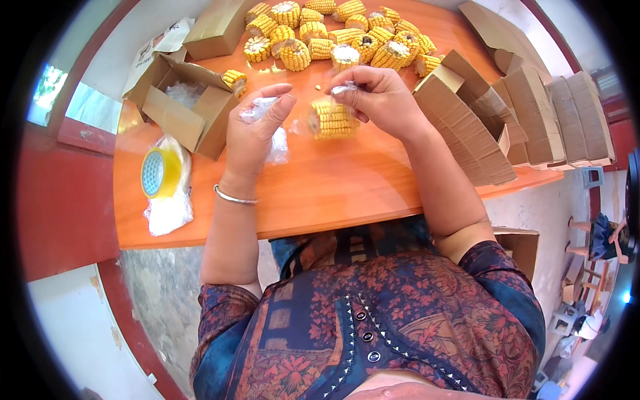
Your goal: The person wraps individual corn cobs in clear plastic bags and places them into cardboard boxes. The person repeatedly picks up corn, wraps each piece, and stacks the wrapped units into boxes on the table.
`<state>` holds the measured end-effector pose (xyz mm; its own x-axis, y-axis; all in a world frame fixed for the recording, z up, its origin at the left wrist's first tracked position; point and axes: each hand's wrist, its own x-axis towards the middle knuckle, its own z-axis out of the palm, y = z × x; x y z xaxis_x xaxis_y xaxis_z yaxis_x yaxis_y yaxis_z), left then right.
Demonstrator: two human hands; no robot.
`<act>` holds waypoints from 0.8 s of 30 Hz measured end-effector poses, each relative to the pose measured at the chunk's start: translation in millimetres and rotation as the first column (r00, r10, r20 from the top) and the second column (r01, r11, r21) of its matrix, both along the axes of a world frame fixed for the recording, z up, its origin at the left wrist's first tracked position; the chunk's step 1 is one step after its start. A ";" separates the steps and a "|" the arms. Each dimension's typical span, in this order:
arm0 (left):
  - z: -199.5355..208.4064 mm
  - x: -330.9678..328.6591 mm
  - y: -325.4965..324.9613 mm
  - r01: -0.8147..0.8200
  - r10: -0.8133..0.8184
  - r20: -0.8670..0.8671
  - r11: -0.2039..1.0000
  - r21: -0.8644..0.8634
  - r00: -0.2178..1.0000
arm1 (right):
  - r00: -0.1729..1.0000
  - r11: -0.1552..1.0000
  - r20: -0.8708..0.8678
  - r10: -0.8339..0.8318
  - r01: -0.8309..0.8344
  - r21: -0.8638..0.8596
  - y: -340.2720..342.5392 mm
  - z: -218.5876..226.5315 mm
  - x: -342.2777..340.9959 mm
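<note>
My left hand point(257, 127) is closed around crumpled clear plastic point(259, 109), and more of this film point(277, 147) hangs below the palm. With thumb and fingers pinched, my right hand point(383, 100) grips the gathered top of a clear plastic bag point(344, 89). Directly under those fingers is a cut piece of yellow corn cob point(335, 121), slightly blurred. The thin film makes it hard to tell whether the bag encloses this piece. A loose kernel point(318, 87) lies on the orange table point(320, 193) between my hands.
Several cut corn cobs point(313, 31) are heaped at the table's far side. An open cardboard box point(183, 110) with clear plastic inside stands left, one cob beside it. Nearer lies a yellow tape roll point(160, 173) on plastic bags point(168, 215). Cardboard boxes point(467, 120) line the right edge.
</note>
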<state>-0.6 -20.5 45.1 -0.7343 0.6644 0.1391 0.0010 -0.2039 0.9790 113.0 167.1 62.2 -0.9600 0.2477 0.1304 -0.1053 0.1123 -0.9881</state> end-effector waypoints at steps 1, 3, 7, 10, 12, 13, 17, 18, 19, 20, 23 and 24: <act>-2.2 -3.0 -0.2 0.032 -0.030 0.042 0.999 -0.038 0.999 | 1.000 0.998 -0.020 0.009 -0.010 -0.063 2.6 0.5 0.1; -7.0 -11.7 -3.0 0.208 -0.187 0.197 0.974 -0.090 0.962 | 0.998 0.982 -0.063 0.024 -0.035 -0.187 6.6 2.3 1.3; -20.4 -11.3 8.3 0.365 -0.352 0.656 0.923 0.122 0.668 | 0.960 0.907 -0.246 0.134 -0.219 -0.359 9.1 -1.6 -0.6; -11.2 3.3 12.4 0.525 -0.568 0.652 0.799 0.292 0.502 | 0.930 0.880 -0.323 0.177 -0.297 -0.371 6.6 -2.1 0.8; -17.4 4.4 8.3 0.602 -0.684 0.554 0.711 0.364 0.473 | 0.931 0.875 -0.326 0.164 -0.290 -0.388 1.9 0.1 1.7; -18.6 6.3 8.4 0.569 -0.657 0.526 0.746 0.346 0.540 | 0.935 0.886 -0.323 0.148 -0.270 -0.377 0.2 0.6 1.8; -6.8 12.3 10.7 0.539 -0.656 0.400 0.755 0.374 0.640 | 0.971 0.940 -0.233 0.049 -0.123 -0.318 -9.6 5.9 2.4; -2.8 12.6 10.5 0.561 -0.688 0.366 0.724 0.401 0.626 | 0.981 0.953 -0.192 0.011 -0.069 -0.295 -12.4 6.4 2.7; -3.2 12.2 10.7 0.545 -0.656 0.386 0.754 0.365 0.649 | 0.979 0.975 -0.203 -0.010 -0.036 -0.220 -13.4 5.0 2.6; -4.8 11.3 9.3 0.530 -0.624 0.404 0.781 0.329 0.668 | 0.976 0.990 -0.214 -0.032 0.001 -0.144 -14.5 0.9 2.3; -13.6 8.1 5.9 0.442 -0.490 0.449 0.871 0.215 0.747 | 0.937 0.855 -0.334 -0.103 0.255 0.451 -16.2 -4.1 0.5; -18.1 6.4 5.0 0.410 -0.454 0.453 0.890 0.199 0.767 | 0.935 0.849 -0.349 -0.068 0.238 0.472 -16.4 -4.5 -0.9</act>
<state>5.8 -15.4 26.9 -0.3595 0.9297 -0.0795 -0.5658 -0.1494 0.8109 112.1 150.8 57.7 -0.8037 0.2068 0.5580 -0.3331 0.6206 -0.7098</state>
